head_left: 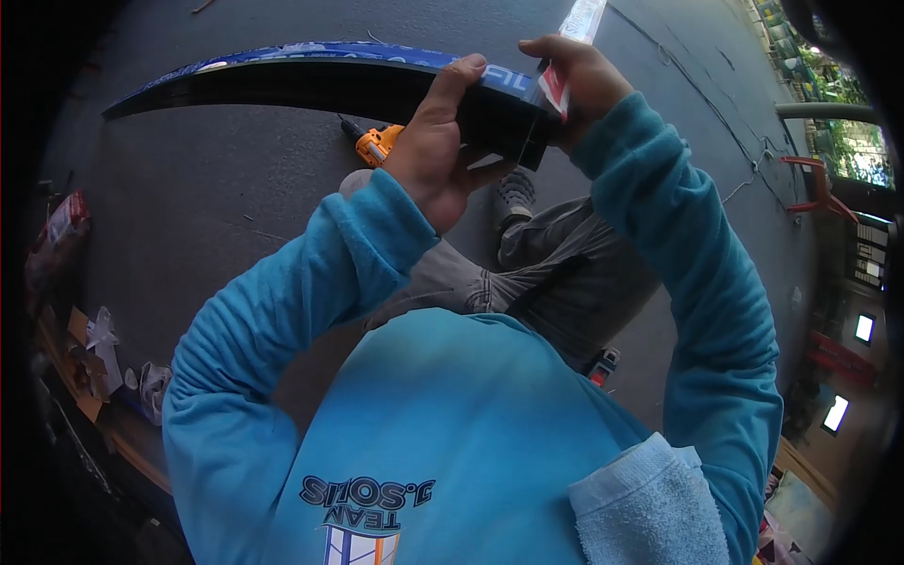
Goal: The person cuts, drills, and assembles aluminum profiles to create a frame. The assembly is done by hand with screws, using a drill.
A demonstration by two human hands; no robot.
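Below, grey floor bears an orange, probably drill-like, tool.

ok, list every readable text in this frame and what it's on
"TEAN J.SOLIS", seen upside down, on the blue sweatshirt.
"AL", the end of a longer word, in white on the blue strip of the long dark panel, beside the left hand.
Print on the red and white strip at the right hand: too blurred to read.
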